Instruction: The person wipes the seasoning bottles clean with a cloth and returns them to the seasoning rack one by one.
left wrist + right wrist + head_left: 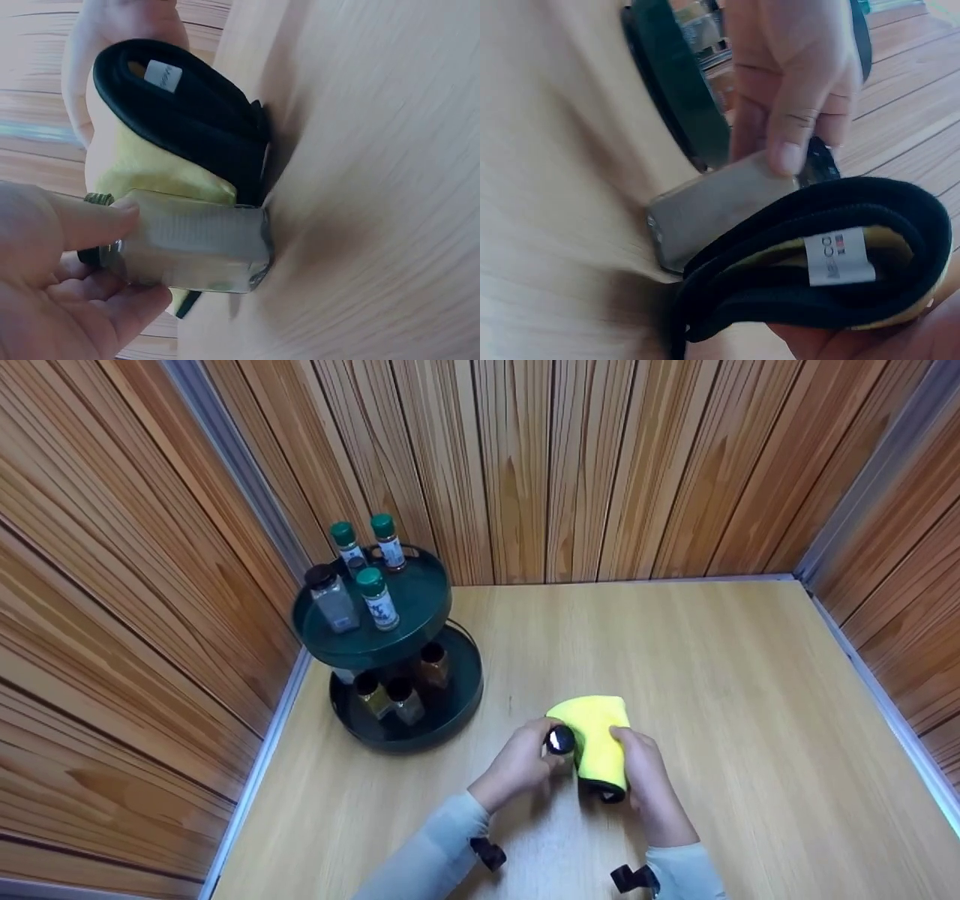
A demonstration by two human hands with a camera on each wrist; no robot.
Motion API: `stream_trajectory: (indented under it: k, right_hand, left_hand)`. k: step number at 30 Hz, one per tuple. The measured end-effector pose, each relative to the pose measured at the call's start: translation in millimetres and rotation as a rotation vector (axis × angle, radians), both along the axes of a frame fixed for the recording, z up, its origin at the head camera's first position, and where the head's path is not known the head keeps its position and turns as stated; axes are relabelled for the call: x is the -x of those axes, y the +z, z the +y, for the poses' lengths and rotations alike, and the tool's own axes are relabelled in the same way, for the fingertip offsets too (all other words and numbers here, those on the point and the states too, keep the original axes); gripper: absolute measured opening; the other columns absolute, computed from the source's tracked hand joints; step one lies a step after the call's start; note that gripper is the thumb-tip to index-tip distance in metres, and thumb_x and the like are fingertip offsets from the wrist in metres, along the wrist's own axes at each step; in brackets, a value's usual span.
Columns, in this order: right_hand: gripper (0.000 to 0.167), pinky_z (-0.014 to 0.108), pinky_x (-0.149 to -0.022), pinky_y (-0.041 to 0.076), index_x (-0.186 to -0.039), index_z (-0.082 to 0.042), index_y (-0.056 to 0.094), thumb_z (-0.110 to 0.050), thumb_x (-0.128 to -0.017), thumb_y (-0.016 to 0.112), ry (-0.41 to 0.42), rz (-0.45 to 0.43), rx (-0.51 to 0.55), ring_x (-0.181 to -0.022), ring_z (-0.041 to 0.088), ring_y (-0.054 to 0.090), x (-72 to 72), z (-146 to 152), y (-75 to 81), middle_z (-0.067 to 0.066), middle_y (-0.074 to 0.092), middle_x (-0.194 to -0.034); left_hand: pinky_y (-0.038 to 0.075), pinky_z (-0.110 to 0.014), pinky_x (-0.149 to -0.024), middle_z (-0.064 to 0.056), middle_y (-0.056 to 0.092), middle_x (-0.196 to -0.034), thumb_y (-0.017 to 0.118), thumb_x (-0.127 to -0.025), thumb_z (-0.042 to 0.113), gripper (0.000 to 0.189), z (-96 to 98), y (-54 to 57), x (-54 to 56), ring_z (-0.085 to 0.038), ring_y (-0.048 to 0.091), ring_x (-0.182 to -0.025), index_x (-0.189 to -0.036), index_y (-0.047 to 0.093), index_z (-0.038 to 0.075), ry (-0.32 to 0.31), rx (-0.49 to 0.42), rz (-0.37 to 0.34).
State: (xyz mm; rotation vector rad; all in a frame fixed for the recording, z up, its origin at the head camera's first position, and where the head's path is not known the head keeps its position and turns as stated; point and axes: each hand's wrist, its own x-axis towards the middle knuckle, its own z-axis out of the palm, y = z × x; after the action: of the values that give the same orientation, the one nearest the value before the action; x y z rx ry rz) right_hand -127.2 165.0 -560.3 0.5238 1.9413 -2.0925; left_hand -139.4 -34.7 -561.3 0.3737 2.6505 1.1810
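My left hand (516,765) pinches a clear squarish spice jar (195,244) just below its black lid (560,739), thumb on one side and fingers on the other. The jar looks filled with something pale grey, and its base is close over the tabletop. Against the jar's side lies a folded yellow cloth (602,735) with a black edge. My right hand (651,776) grips that cloth from the right, thumb on top. In the right wrist view the cloth's folded end shows a white label (840,256).
A dark green two-tier round rack (420,604) stands at the back left. Green-capped bottles (379,600) and a dark-lidded jar (335,604) are on its upper tier; several dark-lidded jars (405,703) sit below. Wood-plank walls (585,472) enclose the table (750,720).
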Motion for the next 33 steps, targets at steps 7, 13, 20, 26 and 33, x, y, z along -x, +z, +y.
stream_trajectory:
  k: [7, 13, 20, 26, 33]
  right_hand:
    - [0.038, 0.03, -0.067, 0.054, -0.117, 0.007, 0.056, -0.028, -0.106, 0.044, -0.058, 0.073, 0.036, -0.073, 0.018, 0.064, -1.7, 7.2, 6.5, 0.005, 0.064, -0.083]
    - [0.035, 0.031, -0.065, 0.055, -0.109, 0.005, 0.058, -0.028, -0.107, 0.046, -0.102, 0.145, 0.077, -0.071, 0.018, 0.064, -2.2, 3.7, 4.9, 0.004, 0.064, -0.08]
    - [0.036, 0.032, -0.062, 0.055, -0.105, 0.004, 0.062, -0.029, -0.107, 0.048, -0.089, 0.2, 0.098, -0.07, 0.02, 0.065, -2.3, -1.4, 5.3, 0.007, 0.066, -0.08]
    - [0.034, 0.033, -0.059, 0.055, -0.101, 0.004, 0.063, -0.026, -0.106, 0.049, -0.031, 0.231, 0.102, -0.065, 0.022, 0.066, 1.8, -2.0, 13.7, 0.01, 0.067, -0.076]
    - [0.034, 0.033, -0.057, 0.055, -0.104, 0.005, 0.063, -0.026, -0.106, 0.05, 0.071, 0.194, 0.073, -0.064, 0.023, 0.065, 5.8, -9.3, 18.3, 0.011, 0.066, -0.076]
  left_hand:
    - [0.046, -0.036, -0.11, -0.008, 0.052, -0.138, 0.085, -0.083, 0.04, 0.079, 8.0, -7.9, -10.6, -0.02, 0.052, -0.129, -0.144, 0.048, 0.007, 0.149, 0.005, 0.091]
    - [0.05, -0.035, -0.098, -0.002, 0.052, -0.119, 0.086, -0.073, 0.059, 0.08, 18.3, -12.4, -15.9, -0.017, 0.051, -0.111, -0.127, 0.051, 0.011, 0.357, -0.016, 0.07]
    - [0.051, -0.035, -0.1, 0.002, 0.055, -0.112, 0.088, -0.079, 0.037, 0.055, 21.7, -7.4, -13.0, -0.013, 0.055, -0.108, -0.117, 0.056, 0.014, 0.361, -0.033, 0.024]
    - [0.051, -0.036, -0.101, -0.004, 0.063, -0.116, 0.088, -0.079, 0.019, 0.047, 13.7, -1.3, -9.0, -0.015, 0.06, -0.11, -0.118, 0.062, 0.011, 0.29, -0.028, 0.028]
    - [0.051, -0.037, -0.103, 0.005, 0.066, -0.116, 0.086, -0.078, 0.008, 0.044, 6.4, 5.3, -5.7, -0.011, 0.061, -0.111, -0.117, 0.068, 0.019, 0.191, -0.036, 0.063]
